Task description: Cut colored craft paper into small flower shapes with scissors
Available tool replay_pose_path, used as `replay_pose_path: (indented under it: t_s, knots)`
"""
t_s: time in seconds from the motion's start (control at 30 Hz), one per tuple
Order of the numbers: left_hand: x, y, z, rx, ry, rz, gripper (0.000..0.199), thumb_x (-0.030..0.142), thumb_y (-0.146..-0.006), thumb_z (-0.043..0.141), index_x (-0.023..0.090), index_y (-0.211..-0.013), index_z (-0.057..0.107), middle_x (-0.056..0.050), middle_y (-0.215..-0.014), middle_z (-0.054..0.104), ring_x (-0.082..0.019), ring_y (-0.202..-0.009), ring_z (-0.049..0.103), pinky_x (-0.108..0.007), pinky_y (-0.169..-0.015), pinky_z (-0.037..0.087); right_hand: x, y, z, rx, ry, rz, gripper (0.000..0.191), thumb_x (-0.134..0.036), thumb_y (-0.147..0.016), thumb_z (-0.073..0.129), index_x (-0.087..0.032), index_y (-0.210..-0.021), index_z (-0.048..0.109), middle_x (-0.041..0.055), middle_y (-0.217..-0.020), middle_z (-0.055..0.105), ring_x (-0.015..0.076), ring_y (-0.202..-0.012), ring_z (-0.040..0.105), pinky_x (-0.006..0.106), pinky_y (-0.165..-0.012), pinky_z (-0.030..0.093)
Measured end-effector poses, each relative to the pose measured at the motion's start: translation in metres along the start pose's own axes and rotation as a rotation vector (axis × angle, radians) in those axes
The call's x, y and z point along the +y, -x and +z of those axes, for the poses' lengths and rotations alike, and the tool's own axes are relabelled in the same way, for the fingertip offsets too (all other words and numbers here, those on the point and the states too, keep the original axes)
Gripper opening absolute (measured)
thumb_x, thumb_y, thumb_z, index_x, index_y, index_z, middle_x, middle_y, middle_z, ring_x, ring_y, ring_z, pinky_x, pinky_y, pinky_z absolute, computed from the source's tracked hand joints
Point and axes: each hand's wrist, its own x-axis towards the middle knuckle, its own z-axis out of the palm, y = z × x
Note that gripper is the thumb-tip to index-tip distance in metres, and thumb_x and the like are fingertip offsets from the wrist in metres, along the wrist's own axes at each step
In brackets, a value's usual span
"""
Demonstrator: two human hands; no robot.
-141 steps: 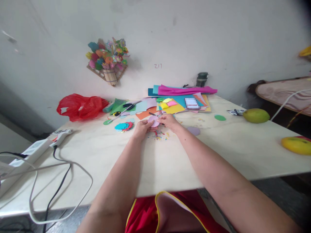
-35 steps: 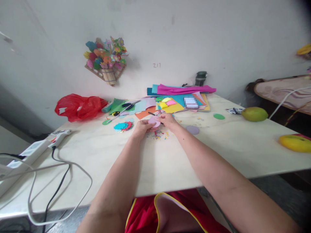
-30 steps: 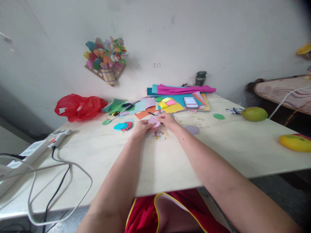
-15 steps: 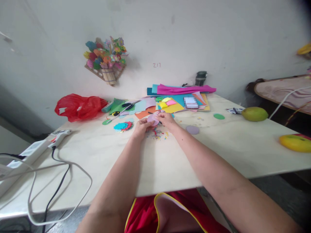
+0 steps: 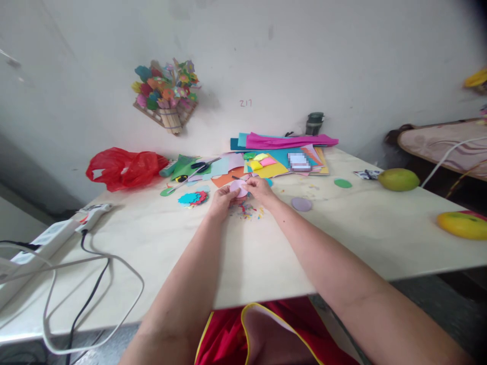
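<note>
A light purple paper circle (image 5: 238, 188) is pinched between my two hands over the table. My left hand (image 5: 223, 197) grips its left edge, and my right hand (image 5: 258, 188) has thumb and fingers closed on its right edge. Small coloured paper scraps (image 5: 249, 212) lie just below the hands. To the left rest scalloped blue paper pieces (image 5: 189, 198) with red ones (image 5: 200, 197) beside them. Another purple circle (image 5: 302, 204) lies to the right, and a green circle (image 5: 343, 183) farther right.
Behind the hands are coloured sheets (image 5: 279, 172), black-handled scissors (image 5: 200, 166) and a phone (image 5: 299, 161). A red plastic bag (image 5: 124, 170) sits at the back left; a power strip (image 5: 47, 243) with cables is at left. Mangoes (image 5: 398, 179) lie at right.
The purple circle between my hands has turned slightly and shows a fuller face. My hands have barely moved.
</note>
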Motion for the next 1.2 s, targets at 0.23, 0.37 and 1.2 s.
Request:
replay_pose_path:
  t_s: [0.23, 0.37, 1.2]
  knots:
    - [0.0, -0.003, 0.003, 0.067, -0.002, 0.037, 0.032, 0.026, -0.053, 0.085, 0.012, -0.074, 0.065, -0.005, -0.065, 0.069, -0.02, -0.06, 0.068, -0.03, -0.06, 0.056, -0.001, -0.002, -0.004, 0.032, 0.199, 0.05, 0.028, -0.034, -0.081, 0.053, -0.018, -0.058, 0.055, -0.0017, -0.06, 0.054, 0.0134, -0.063, 0.05, 0.025, -0.061, 0.037]
    - [0.0, -0.005, 0.0, 0.106, 0.008, 0.055, 0.03, 0.026, -0.054, 0.084, 0.014, -0.07, 0.064, -0.003, -0.062, 0.067, -0.021, -0.062, 0.069, -0.031, -0.062, 0.056, -0.008, 0.0, -0.016, 0.094, 0.66, 0.16, 0.02, -0.028, -0.085, 0.05, -0.02, -0.083, 0.068, 0.0041, -0.085, 0.069, 0.0188, -0.082, 0.061, 0.027, -0.068, 0.041]
    - [0.004, -0.001, -0.004, 0.205, 0.128, 0.045, 0.024, 0.023, -0.058, 0.08, 0.01, -0.073, 0.066, -0.005, -0.064, 0.069, -0.018, -0.062, 0.068, -0.025, -0.059, 0.054, -0.028, 0.002, -0.025, -0.187, 1.159, 0.278, 0.033, -0.017, -0.079, 0.057, -0.017, -0.111, 0.067, 0.0167, -0.107, 0.07, 0.0259, -0.104, 0.065, 0.032, -0.079, 0.046]
